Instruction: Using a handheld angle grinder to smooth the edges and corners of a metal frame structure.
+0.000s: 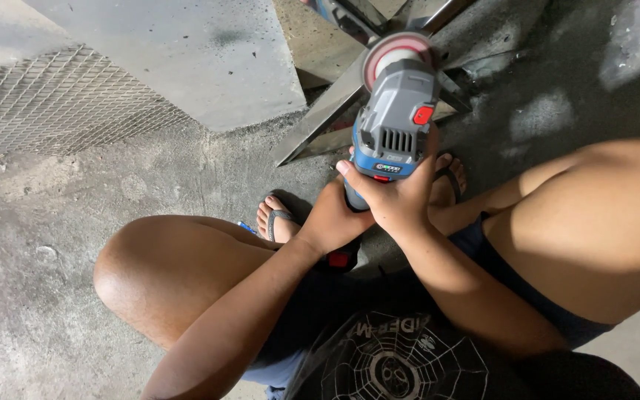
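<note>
Both hands are clasping a grey-and-blue grinder (392, 122) at centre: right hand (401, 196) wrapping its rear body, left hand (332, 221) closing round the handle below. It looks heavy and rigid, best gripped there. Its disc (394, 52), at 12 o'clock, is touching metal bars (320, 115) on the floor (46, 222).
</note>
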